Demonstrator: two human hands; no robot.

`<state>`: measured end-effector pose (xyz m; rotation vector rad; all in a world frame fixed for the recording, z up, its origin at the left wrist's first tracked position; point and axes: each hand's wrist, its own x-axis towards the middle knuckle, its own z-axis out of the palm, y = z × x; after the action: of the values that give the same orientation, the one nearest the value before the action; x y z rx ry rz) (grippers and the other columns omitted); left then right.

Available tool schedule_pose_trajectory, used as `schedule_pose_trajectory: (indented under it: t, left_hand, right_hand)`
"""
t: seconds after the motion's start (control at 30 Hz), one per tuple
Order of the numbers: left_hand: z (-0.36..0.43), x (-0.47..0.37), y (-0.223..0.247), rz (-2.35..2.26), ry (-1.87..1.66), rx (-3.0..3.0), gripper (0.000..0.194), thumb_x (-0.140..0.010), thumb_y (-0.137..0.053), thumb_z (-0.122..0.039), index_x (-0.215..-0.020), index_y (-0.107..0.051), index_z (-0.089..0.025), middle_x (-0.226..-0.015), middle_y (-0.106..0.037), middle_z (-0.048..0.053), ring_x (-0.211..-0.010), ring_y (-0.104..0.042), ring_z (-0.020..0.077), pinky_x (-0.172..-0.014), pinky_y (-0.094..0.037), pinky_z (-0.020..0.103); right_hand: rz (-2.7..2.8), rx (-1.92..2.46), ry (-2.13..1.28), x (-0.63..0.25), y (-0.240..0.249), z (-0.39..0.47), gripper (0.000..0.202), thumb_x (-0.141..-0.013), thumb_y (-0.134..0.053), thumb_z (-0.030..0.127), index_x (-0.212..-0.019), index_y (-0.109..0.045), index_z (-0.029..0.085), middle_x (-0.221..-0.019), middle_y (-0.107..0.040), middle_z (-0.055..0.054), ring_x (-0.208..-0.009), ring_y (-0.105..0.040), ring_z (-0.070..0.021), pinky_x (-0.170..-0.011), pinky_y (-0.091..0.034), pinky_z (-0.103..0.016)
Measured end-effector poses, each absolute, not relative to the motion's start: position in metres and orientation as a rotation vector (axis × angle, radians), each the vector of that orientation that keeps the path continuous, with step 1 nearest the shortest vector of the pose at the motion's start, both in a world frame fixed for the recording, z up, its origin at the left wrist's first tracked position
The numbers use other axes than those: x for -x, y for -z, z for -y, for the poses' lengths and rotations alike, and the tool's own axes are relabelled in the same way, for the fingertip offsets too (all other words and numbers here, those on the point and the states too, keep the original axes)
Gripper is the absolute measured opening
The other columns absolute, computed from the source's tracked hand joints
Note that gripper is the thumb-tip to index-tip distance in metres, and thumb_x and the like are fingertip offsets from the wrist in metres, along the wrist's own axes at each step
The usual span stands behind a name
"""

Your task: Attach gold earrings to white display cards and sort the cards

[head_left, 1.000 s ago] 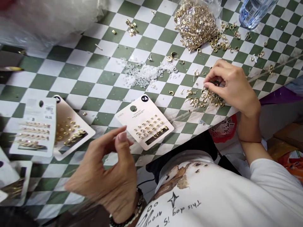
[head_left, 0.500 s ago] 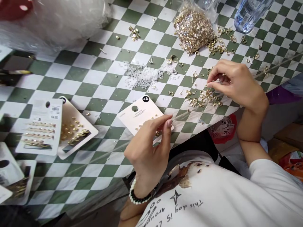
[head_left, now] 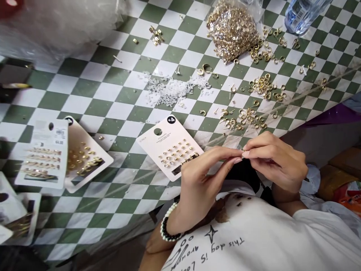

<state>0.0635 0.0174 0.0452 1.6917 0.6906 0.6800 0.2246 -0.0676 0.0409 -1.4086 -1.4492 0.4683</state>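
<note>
My left hand [head_left: 204,184], with a black and white bead bracelet at the wrist, pinches something too small to make out. Its fingertips meet those of my right hand [head_left: 275,162], which is closed around a tiny item I cannot make out. Both are at the table's front edge. Left of my left hand lies a white earring card [head_left: 169,145] with rows of small gold studs. Beyond my fingers are loose gold hoops [head_left: 245,116] and another pile of gold hoops [head_left: 263,86]. Small clear plastic pieces [head_left: 166,90] are scattered behind the card.
A clear bag of gold parts [head_left: 234,32] and a blue-tinted bottle [head_left: 303,15] stand at the back of the checkered table [head_left: 118,124]. More jewelry cards [head_left: 43,177] lie at left, below a large plastic bag [head_left: 62,26].
My right hand has left the gold hoops and come down to my left hand. My left hand has moved right, off the card, uncovering more of its studs.
</note>
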Motion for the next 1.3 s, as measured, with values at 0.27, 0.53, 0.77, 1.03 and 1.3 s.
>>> schedule_pose_trajectory:
  t: [0.27, 0.53, 0.77, 1.03, 1.3]
  left_hand:
    - [-0.031, -0.054, -0.051, -0.756, -0.478, -1.728, 0.015, -0.091, -0.069, -0.006, -0.088, -0.069, -0.02, -0.084, -0.075, -0.009, -0.075, -0.069, 0.0014, -0.078, -0.051, 0.002]
    - [-0.034, -0.05, -0.049, -0.857, -0.344, -1.569, 0.009, -0.093, -0.069, -0.018, -0.09, -0.074, -0.025, -0.087, -0.077, -0.01, -0.078, -0.072, 0.0029, -0.077, -0.052, 0.002]
    - [-0.036, -0.052, -0.049, -0.869, -0.286, -1.607, 0.006, -0.092, -0.07, -0.018, -0.086, -0.072, -0.02, -0.078, -0.073, -0.006, -0.072, -0.069, 0.0058, -0.071, -0.052, 0.008]
    - [-0.033, -0.053, -0.049, -0.84, -0.4, -1.795, 0.01, -0.087, -0.064, -0.009, -0.088, -0.068, -0.018, -0.077, -0.07, -0.004, -0.069, -0.067, 0.0083, -0.071, -0.054, 0.014]
    - [-0.027, -0.059, -0.054, -0.869, -0.474, -1.628, 0.008, -0.095, -0.067, -0.016, -0.092, -0.074, -0.018, -0.089, -0.078, 0.002, -0.079, -0.073, 0.0133, -0.081, -0.061, 0.021]
  right_hand:
    - [1.489, 1.331, -0.567, -0.22, -0.033, 0.067, 0.023, -0.097, -0.06, 0.002, -0.112, -0.064, 0.019, -0.096, -0.069, -0.006, -0.093, -0.067, -0.0155, -0.085, -0.059, -0.032]
    - [1.457, 1.256, -0.589, -0.217, -0.024, 0.064, 0.03, -0.092, -0.06, -0.006, -0.108, -0.054, 0.019, -0.097, -0.067, -0.006, -0.094, -0.066, -0.0141, -0.083, -0.059, -0.031]
    - [1.388, 1.306, -0.614, -0.216, -0.02, 0.066, 0.033, -0.092, -0.062, -0.003, -0.09, -0.041, 0.022, -0.093, -0.066, -0.004, -0.086, -0.064, -0.0129, -0.075, -0.056, -0.03]
    - [1.355, 1.255, -0.559, -0.212, -0.012, 0.064, 0.034, -0.089, -0.066, -0.001, -0.09, -0.041, 0.023, -0.093, -0.069, -0.002, -0.085, -0.068, -0.0139, -0.077, -0.058, -0.032]
    - [1.179, 1.259, -0.431, -0.21, -0.012, 0.059, 0.038, -0.083, -0.069, -0.003, -0.088, -0.042, 0.023, -0.088, -0.073, -0.001, -0.082, -0.071, -0.0157, -0.072, -0.059, -0.031]
